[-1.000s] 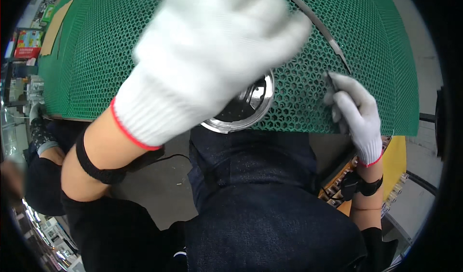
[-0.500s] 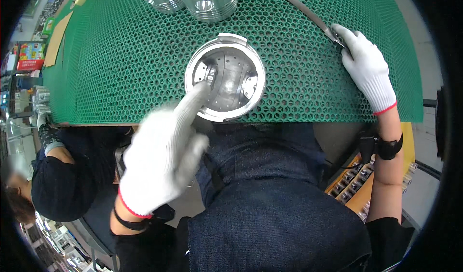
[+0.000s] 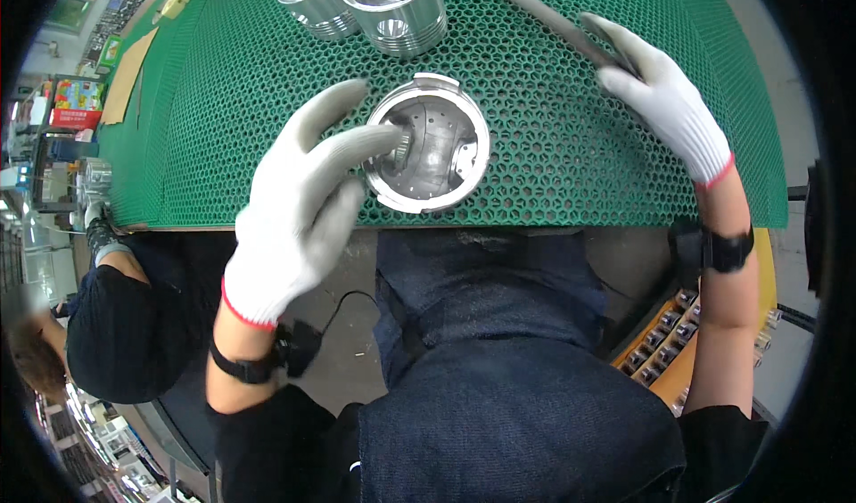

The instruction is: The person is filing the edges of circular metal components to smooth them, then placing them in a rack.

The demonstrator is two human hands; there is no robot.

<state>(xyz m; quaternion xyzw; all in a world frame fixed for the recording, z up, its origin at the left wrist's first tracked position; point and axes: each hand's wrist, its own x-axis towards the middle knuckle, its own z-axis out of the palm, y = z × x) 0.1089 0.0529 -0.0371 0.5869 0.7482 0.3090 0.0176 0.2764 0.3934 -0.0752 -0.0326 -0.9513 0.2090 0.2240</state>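
Note:
An aluminium piston (image 3: 435,151) lies on the green honeycomb mat (image 3: 571,169) near the table's front edge, its hollow interior facing up. My left hand (image 3: 299,200), in a white knit glove, is at the piston's left side with fingers apart. One fingertip reaches over the rim toward the pin boss; whether it touches cannot be made out. My gloved right hand (image 3: 669,106) grips a long, narrow metal file (image 3: 546,17) at its near end. The file points away to the far left, apart from the piston and slightly blurred.
Two more pistons, one (image 3: 397,21) in front of another (image 3: 316,4), stand at the back of the mat. A cardboard strip (image 3: 129,79) lies far left. Another person (image 3: 125,333) sits at my left. A tray of small metal parts (image 3: 660,338) is below the table at right.
My right hand has lifted the file's near end and shifted slightly left. My left hand has spread its fingers and moved up beside the piston. The view has shifted slightly.

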